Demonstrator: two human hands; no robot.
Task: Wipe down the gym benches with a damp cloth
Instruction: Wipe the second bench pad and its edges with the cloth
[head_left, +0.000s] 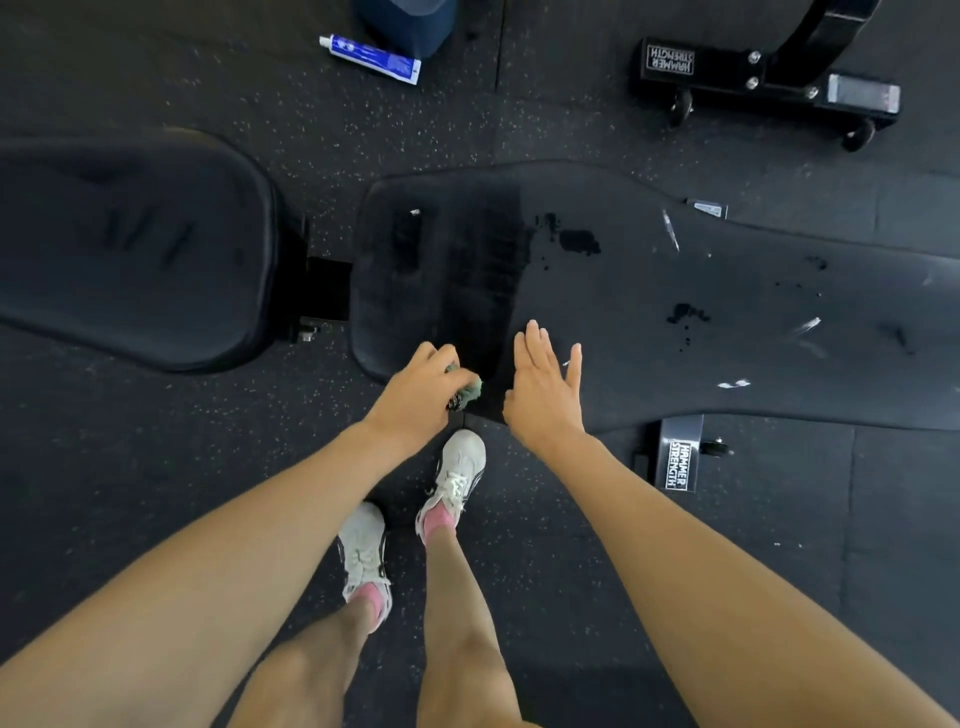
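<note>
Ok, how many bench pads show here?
2: the short pad at left, and the long pad, partly wet, at centre and right. Others may lie outside the frame.

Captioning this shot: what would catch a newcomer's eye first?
The hands at centre: the left hand grips a green cloth at the near edge of the pad, the right hand open beside it. Above them a dark wet band crosses the pad, and a blue-and-white tube lies on the floor beyond.

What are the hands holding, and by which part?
The left hand grips the green cloth, bunched under its fingers with one end showing. The right hand is open and holds nothing.
</note>
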